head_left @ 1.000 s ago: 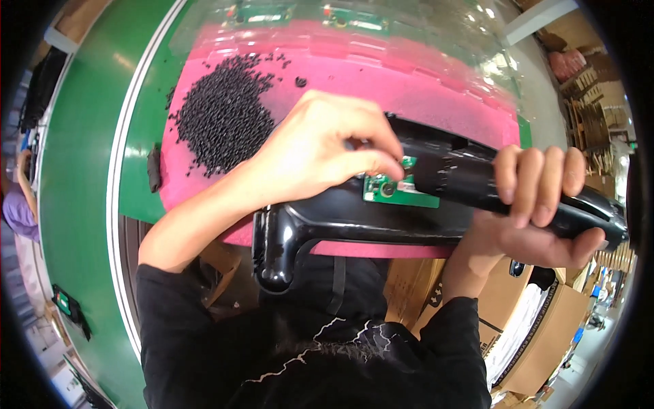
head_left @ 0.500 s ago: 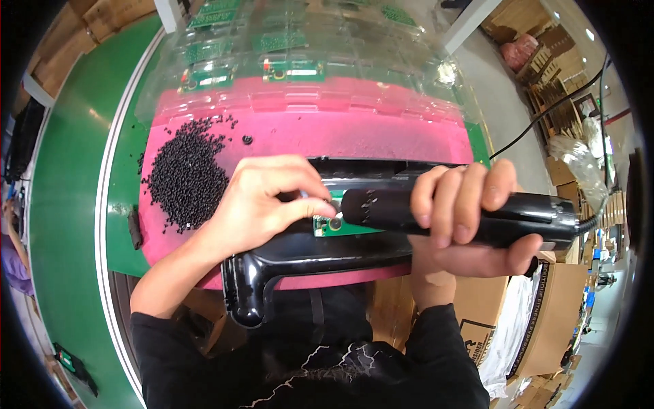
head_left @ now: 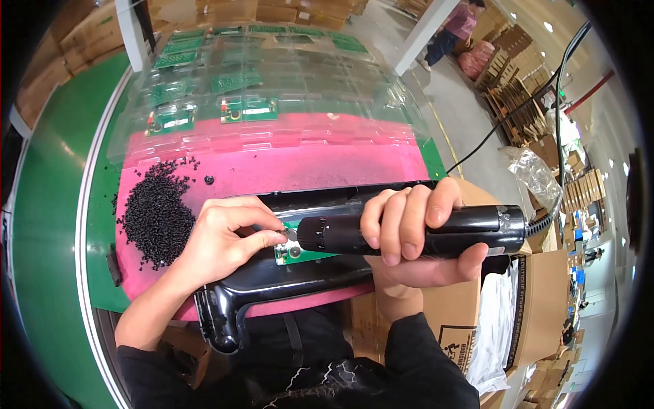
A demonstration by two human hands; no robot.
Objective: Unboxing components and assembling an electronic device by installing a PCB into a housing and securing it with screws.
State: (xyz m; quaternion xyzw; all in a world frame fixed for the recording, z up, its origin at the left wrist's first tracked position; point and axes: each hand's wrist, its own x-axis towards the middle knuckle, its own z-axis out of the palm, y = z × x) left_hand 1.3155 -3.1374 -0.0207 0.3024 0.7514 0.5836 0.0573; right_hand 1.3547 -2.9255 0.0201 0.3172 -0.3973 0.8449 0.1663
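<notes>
My right hand [head_left: 417, 228] is wrapped round a thick black corded electric screwdriver [head_left: 480, 230], held almost level with its nose toward my left hand. My left hand [head_left: 228, 242] is closed in a pinch at the screwdriver's nose; what sits between thumb and forefinger is too small to make out. Just below the fingertips lies a green circuit board [head_left: 285, 255], partly covered by the screwdriver. It rests in a long black plastic housing [head_left: 286, 278] with a rounded end at the lower left. The screwdriver's tip cannot be seen clearly.
On the pink mat [head_left: 327, 163], a heap of small black screws [head_left: 155, 221] lies at the left. Clear plastic trays [head_left: 327, 102] with green boards stand behind. An open carton [head_left: 538, 307] is at the right. A cable [head_left: 545, 225] trails rightward; a person [head_left: 458, 27] walks far off.
The whole view has shifted, so the bench and both hands appear further left and lower. Both grips look the same over the board. A person has come into view at the upper right.
</notes>
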